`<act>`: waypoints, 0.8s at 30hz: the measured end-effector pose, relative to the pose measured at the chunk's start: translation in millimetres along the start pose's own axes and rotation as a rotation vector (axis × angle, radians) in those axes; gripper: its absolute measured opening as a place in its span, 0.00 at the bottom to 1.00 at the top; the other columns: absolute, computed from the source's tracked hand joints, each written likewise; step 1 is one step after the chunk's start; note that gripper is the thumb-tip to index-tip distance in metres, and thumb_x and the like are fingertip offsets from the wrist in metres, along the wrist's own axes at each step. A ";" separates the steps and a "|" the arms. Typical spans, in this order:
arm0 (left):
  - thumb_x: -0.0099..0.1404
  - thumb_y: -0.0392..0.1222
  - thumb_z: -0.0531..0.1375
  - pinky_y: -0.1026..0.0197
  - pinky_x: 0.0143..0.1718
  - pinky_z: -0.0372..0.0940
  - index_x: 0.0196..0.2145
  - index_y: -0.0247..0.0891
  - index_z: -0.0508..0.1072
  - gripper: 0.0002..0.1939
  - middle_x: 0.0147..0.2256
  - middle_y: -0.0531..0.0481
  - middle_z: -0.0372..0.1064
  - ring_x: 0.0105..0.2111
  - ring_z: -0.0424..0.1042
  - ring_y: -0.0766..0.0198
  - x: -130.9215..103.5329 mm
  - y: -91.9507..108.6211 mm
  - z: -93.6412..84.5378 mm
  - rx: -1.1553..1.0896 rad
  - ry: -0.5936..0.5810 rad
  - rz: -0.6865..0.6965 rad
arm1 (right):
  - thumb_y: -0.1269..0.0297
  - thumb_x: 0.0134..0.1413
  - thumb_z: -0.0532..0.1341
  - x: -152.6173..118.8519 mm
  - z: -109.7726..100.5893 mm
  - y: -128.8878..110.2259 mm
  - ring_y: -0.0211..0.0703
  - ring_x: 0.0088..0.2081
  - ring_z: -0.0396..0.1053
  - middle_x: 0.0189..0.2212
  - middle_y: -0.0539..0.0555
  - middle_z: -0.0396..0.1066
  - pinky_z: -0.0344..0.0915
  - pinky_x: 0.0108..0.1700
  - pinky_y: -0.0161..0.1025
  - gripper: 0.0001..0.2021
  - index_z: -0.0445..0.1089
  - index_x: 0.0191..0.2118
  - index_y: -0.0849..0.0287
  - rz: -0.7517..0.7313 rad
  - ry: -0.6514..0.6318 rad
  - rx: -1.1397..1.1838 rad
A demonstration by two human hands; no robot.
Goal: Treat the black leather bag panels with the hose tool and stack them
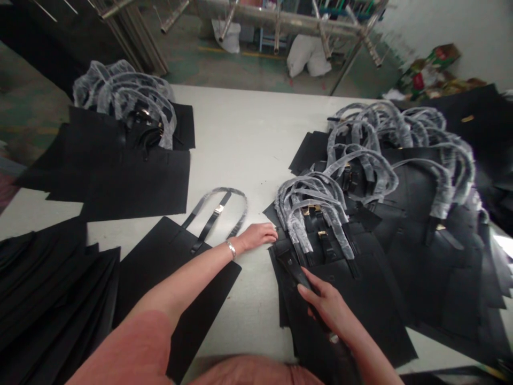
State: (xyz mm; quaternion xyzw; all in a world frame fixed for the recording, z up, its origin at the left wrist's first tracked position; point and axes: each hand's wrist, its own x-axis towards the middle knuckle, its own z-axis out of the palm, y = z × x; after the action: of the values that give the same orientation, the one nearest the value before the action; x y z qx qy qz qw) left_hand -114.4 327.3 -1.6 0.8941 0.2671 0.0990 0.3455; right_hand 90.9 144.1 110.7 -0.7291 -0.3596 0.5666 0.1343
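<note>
My left hand (258, 237) reaches across the table, its fingers together and bent at the top left corner of the black bag panels (352, 310). My right hand (324, 299) is wrapped round a dark strap (292, 267) with a snap on it, which slants over the left part of these panels. Plastic-wrapped handles (312, 187) with gold-coloured buckles lie bunched on the panels' upper end. Under my left forearm lies a single black panel (160, 267) with a wrapped handle loop (218, 190) and a buckled strap (216, 214) at its top.
More panels with wrapped handles (120, 91) are piled at the back left and on the right (401, 123). Fanned black sheets (52, 299) fill the front left. Beyond the white table (240, 128) stands a metal rack (272, 18) with protruding bars; white sacks (308, 56) lie behind it.
</note>
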 end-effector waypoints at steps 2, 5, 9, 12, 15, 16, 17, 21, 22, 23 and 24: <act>0.70 0.44 0.56 0.68 0.37 0.58 0.40 0.44 0.75 0.08 0.38 0.54 0.69 0.38 0.69 0.67 -2.1 3.9 2.0 0.006 -0.053 0.097 | 0.54 0.54 0.59 0.5 1.0 0.6 0.36 0.19 0.67 0.26 0.49 0.71 0.64 0.23 0.34 0.33 0.60 0.64 0.60 0.004 0.004 0.005; 0.71 0.46 0.54 0.66 0.33 0.56 0.37 0.44 0.75 0.10 0.36 0.53 0.68 0.36 0.68 0.67 1.6 7.8 4.3 0.059 -0.114 0.169 | 0.54 0.53 0.59 0.7 2.4 0.0 0.36 0.20 0.67 0.27 0.49 0.71 0.63 0.22 0.34 0.34 0.59 0.65 0.60 0.024 0.007 0.018; 0.70 0.44 0.56 0.66 0.32 0.56 0.31 0.42 0.74 0.10 0.33 0.53 0.66 0.34 0.66 0.67 9.8 9.3 5.3 0.062 -0.151 0.162 | 0.54 0.53 0.59 -0.4 2.5 -0.5 0.37 0.20 0.67 0.25 0.48 0.71 0.63 0.22 0.34 0.34 0.59 0.65 0.60 0.036 -0.002 0.045; 0.68 0.42 0.59 0.66 0.32 0.57 0.31 0.41 0.73 0.07 0.32 0.53 0.65 0.32 0.66 0.66 11.4 8.4 7.8 0.049 -0.133 0.107 | 0.53 0.53 0.59 -1.6 2.3 -0.2 0.37 0.21 0.67 0.25 0.48 0.71 0.64 0.22 0.34 0.34 0.59 0.65 0.59 0.033 0.001 0.058; 0.69 0.41 0.57 0.65 0.34 0.60 0.33 0.39 0.73 0.08 0.33 0.52 0.65 0.32 0.66 0.65 11.9 6.0 10.9 0.035 -0.021 -0.026 | 0.53 0.52 0.60 -2.8 2.6 -0.9 0.36 0.20 0.66 0.25 0.47 0.72 0.64 0.22 0.34 0.34 0.60 0.64 0.58 0.033 0.007 0.063; 0.70 0.41 0.56 0.65 0.35 0.60 0.33 0.38 0.72 0.09 0.34 0.51 0.65 0.33 0.66 0.64 12.7 5.5 11.5 0.029 0.035 -0.082 | 0.53 0.51 0.61 -3.1 2.9 -1.4 0.36 0.20 0.66 0.24 0.47 0.71 0.63 0.22 0.34 0.35 0.60 0.64 0.58 0.037 0.008 0.066; 0.70 0.40 0.54 0.64 0.36 0.61 0.34 0.37 0.72 0.09 0.35 0.50 0.65 0.34 0.67 0.64 13.7 5.4 11.8 0.022 0.093 -0.136 | 0.52 0.51 0.61 -3.5 3.1 -1.9 0.36 0.19 0.66 0.23 0.47 0.71 0.63 0.22 0.34 0.35 0.60 0.64 0.58 0.042 0.009 0.072; 0.72 0.39 0.50 0.61 0.42 0.63 0.36 0.36 0.70 0.11 0.36 0.48 0.66 0.38 0.68 0.62 11.5 15.8 13.0 -0.006 0.291 -0.291 | 0.52 0.50 0.61 -3.9 3.4 -2.5 0.37 0.19 0.66 0.22 0.46 0.70 0.63 0.22 0.34 0.36 0.60 0.64 0.60 0.046 0.013 0.089; 0.72 0.39 0.49 0.61 0.42 0.64 0.36 0.36 0.70 0.12 0.36 0.47 0.66 0.38 0.68 0.62 6.8 21.9 14.9 -0.008 0.329 -0.315 | 0.52 0.50 0.61 -3.9 3.4 -2.2 0.37 0.19 0.65 0.22 0.46 0.70 0.63 0.22 0.34 0.36 0.60 0.64 0.60 0.043 0.011 0.092; 0.72 0.39 0.49 0.60 0.42 0.64 0.35 0.36 0.70 0.12 0.36 0.47 0.66 0.38 0.68 0.62 -0.3 29.3 18.4 -0.009 0.362 -0.327 | 0.53 0.50 0.61 -3.8 3.3 -1.7 0.37 0.20 0.66 0.23 0.47 0.71 0.63 0.22 0.34 0.35 0.60 0.64 0.60 0.041 0.010 0.091; 0.72 0.40 0.49 0.60 0.41 0.65 0.33 0.36 0.70 0.13 0.35 0.47 0.67 0.37 0.68 0.62 -9.7 37.7 23.7 -0.012 0.386 -0.316 | 0.53 0.51 0.60 -3.7 3.2 -1.2 0.37 0.20 0.66 0.24 0.47 0.71 0.63 0.22 0.34 0.35 0.60 0.64 0.60 0.040 0.008 0.086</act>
State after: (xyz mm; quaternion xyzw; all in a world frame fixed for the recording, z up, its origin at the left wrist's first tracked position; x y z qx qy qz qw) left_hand -98.5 285.3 6.1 0.8037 0.4641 0.2142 0.3045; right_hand 87.1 141.7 113.1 -0.7321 -0.3195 0.5812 0.1557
